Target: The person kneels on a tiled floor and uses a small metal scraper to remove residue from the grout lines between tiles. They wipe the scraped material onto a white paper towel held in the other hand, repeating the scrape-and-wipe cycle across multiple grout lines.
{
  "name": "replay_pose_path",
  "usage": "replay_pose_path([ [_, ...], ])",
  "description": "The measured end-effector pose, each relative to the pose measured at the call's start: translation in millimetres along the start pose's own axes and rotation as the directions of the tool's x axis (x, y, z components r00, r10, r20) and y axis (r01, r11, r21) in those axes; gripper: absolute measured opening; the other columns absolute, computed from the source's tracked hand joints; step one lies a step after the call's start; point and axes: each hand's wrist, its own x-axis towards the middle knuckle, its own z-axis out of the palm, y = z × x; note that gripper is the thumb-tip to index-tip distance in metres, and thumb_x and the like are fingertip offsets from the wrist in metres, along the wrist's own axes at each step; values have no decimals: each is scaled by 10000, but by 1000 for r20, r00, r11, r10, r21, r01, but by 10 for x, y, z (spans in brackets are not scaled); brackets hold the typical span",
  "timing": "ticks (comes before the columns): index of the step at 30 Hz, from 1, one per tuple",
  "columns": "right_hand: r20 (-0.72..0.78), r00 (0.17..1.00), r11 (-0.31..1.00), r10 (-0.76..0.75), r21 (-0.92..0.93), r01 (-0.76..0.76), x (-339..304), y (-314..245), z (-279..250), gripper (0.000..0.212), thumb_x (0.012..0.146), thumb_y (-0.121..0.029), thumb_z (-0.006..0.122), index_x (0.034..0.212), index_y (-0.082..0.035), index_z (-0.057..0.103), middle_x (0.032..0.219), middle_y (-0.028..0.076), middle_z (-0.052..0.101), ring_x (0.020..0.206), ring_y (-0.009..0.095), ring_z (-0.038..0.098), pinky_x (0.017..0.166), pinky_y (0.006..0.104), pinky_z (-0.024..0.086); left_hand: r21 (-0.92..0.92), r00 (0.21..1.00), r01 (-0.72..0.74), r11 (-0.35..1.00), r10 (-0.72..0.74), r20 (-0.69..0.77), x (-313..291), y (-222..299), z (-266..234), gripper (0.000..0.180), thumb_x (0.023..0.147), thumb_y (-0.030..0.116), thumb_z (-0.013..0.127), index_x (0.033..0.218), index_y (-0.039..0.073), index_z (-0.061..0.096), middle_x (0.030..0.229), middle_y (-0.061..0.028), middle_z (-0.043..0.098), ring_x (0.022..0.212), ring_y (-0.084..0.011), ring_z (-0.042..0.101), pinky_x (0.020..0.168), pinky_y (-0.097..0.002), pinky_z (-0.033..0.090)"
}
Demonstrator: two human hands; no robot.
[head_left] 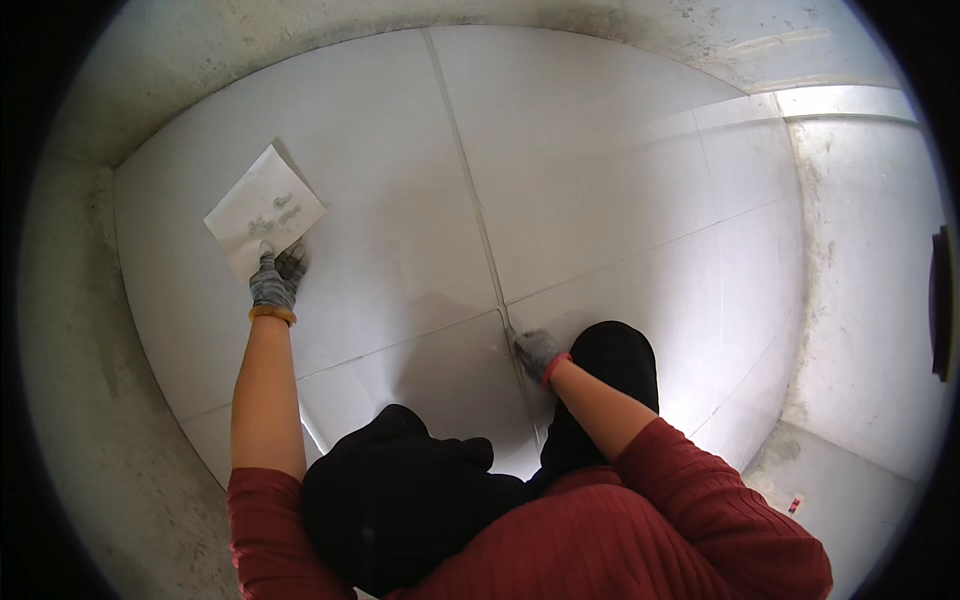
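My left hand (276, 275), in a grey knitted glove, grips a white sheet (262, 200) by its lower corner, the thumb lying on top. Several dark grey smears mark the sheet's face. It is held over the pale floor tiles (370, 150). My right hand (538, 353), also gloved in grey, is low at the tile joint (466, 160), close to where the joints cross. Its fingers are drawn together, with the tips at the joint line. Slight blur covers this hand, and anything small between the fingers cannot be made out.
Large pale tiles meet at a long joint and a cross joint (400, 340). Stained concrete-like walls (70, 300) border the floor. My black-clad knee (615, 350) stands beside the right forearm. A small red and white object (795, 505) lies at the lower right.
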Motion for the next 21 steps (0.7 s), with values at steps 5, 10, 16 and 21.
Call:
replay_pose_path([
  [5, 350, 929, 672, -123, -659, 337, -473, 466, 330, 261, 811, -268, 560, 956, -62, 627, 836, 100, 643, 718, 201, 617, 599, 356, 478, -27, 1000, 27, 999, -27, -9, -42, 1, 34, 422, 904, 339, 554, 1134, -9, 492, 976, -183, 650, 853, -301, 660, 769, -423, 573],
  [10, 522, 847, 960, 102, -276, 54, -567, 408, 226, 202, 834, -226, 537, 903, -58, 625, 788, 62, 604, 666, 180, 562, 563, 351, 453, -52, 1000, 19, 998, -18, 11, -76, 22, 69, 443, 889, 339, 579, 1140, -16, 489, 999, -186, 648, 877, -305, 656, 781, -429, 566],
  [16, 504, 863, 946, 21, 269, -181, -977, -248, -233, 236, 886, -239, 536, 841, -21, 617, 715, 43, 581, 568, 119, 507, 503, 277, 425, 64, 983, -148, 987, 140, 119, -524, 208, 255, 522, 867, 320, 620, 1240, 20, 415, 1092, -165, 589, 948, -309, 619, 801, -437, 543],
  [21, 194, 926, 831, -323, 526, 179, -1238, -1011, -673, 323, 891, -323, 531, 839, -20, 630, 658, 36, 564, 623, 114, 526, 593, 261, 438, -11, 862, -283, 959, 259, 437, -1372, 156, 493, 687, 835, 382, 637, 1345, 41, 327, 1278, -150, 454, 1145, -311, 498, 936, -472, 455],
])
